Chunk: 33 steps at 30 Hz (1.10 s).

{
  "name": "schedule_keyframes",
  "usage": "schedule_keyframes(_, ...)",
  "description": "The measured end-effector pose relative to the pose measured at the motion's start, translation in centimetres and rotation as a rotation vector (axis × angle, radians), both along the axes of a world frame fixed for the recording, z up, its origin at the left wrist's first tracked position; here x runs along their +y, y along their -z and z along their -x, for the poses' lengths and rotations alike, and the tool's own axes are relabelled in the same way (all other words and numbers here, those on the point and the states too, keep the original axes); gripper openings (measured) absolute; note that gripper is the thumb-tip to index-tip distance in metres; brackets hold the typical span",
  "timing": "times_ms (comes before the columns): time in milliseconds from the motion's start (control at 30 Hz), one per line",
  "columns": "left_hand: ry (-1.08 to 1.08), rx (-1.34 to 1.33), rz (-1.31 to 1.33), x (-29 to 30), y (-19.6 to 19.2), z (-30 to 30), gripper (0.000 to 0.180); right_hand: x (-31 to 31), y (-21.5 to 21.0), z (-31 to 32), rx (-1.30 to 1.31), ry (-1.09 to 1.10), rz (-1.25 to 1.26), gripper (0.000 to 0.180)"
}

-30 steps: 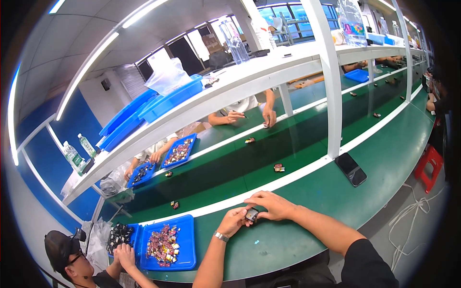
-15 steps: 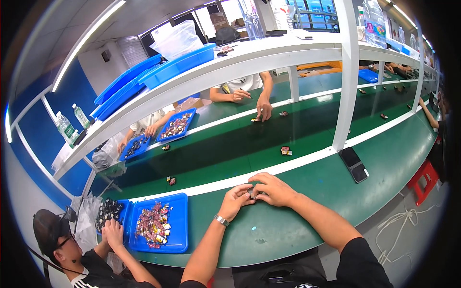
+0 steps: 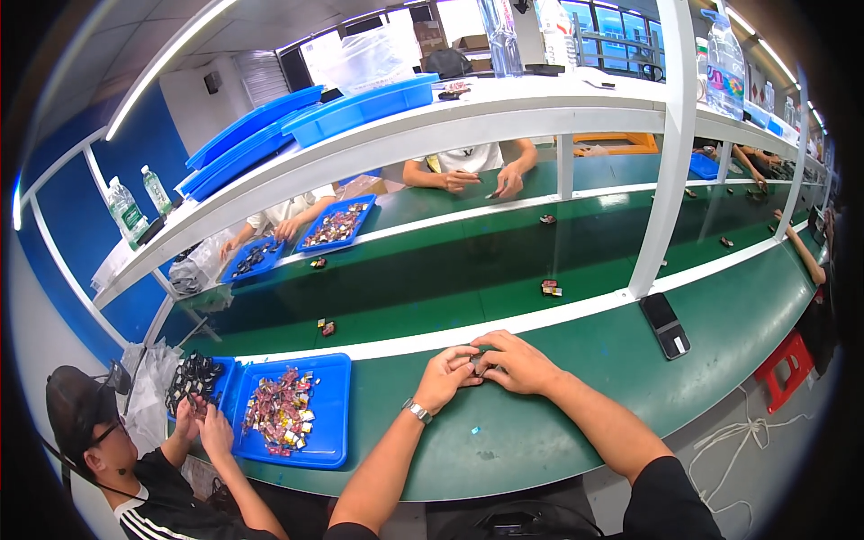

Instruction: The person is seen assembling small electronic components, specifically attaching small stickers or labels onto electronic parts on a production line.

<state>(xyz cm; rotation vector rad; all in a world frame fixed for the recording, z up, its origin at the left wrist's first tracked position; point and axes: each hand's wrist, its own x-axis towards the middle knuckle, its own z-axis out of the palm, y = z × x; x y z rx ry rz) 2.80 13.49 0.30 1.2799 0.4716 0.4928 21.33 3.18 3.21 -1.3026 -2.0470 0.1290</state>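
Observation:
Over the green work surface [image 3: 540, 441], my left hand [image 3: 445, 379] and my right hand [image 3: 519, 362] meet fingertip to fingertip. Pinched between them is a small dark part [image 3: 478, 364], mostly covered by my fingers, so its kind does not show. Both hands are closed on it. A little teal scrap [image 3: 475, 430] lies on the surface nearer to me. To the left of my left arm stands a blue tray [image 3: 340, 409] heaped with small reddish, yellow and white pieces.
A person [image 3: 99, 450] at my left handles a piece beside a tray of black parts [image 3: 193, 382]. Beyond the white rail [image 3: 396, 346], small pieces [image 3: 551, 288] ride on a green belt [image 3: 432, 306]. A black phone [image 3: 664, 324] lies right, near a white post [image 3: 661, 198]. Others work opposite.
The view has shifted slightly. My hands stay together on the small part. The person at left has raised their hands, and the person opposite has drawn a hand back from the belt.

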Motion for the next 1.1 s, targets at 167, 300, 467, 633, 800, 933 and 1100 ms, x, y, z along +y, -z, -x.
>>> schedule_keyframes(167,0.008,-0.007,0.015,-0.2,-0.4,0.0,0.035,-0.1,0.4,0.2,0.029,0.023,-0.004,0.014)
schedule_keyframes(300,0.067,-0.056,0.091,0.5,-0.2,0.5,0.037,-0.1,0.7,0.4,0.205,0.043,0.096,0.013)
schedule_keyframes(467,0.149,-0.075,0.122,0.7,-0.4,0.9,0.043,-0.1,0.8,0.5,0.27,0.048,0.108,0.012)
schedule_keyframes(633,0.141,-0.071,0.071,0.6,-0.3,0.8,0.043,-0.2,0.5,0.4,0.274,0.054,0.117,0.011)
schedule_keyframes(800,0.107,-0.052,0.068,0.7,0.0,0.7,0.038,-0.3,0.5,0.3,0.288,-0.043,0.087,0.01)
schedule_keyframes(933,0.1,-0.083,0.042,0.5,-0.2,0.5,0.033,0.0,1.0,0.3,0.265,-0.008,0.028,0.01)
schedule_keyframes(1100,0.091,-0.094,0.044,0.7,0.5,0.4,0.035,0.0,1.7,1.0,0.281,0.092,0.015,0.009)
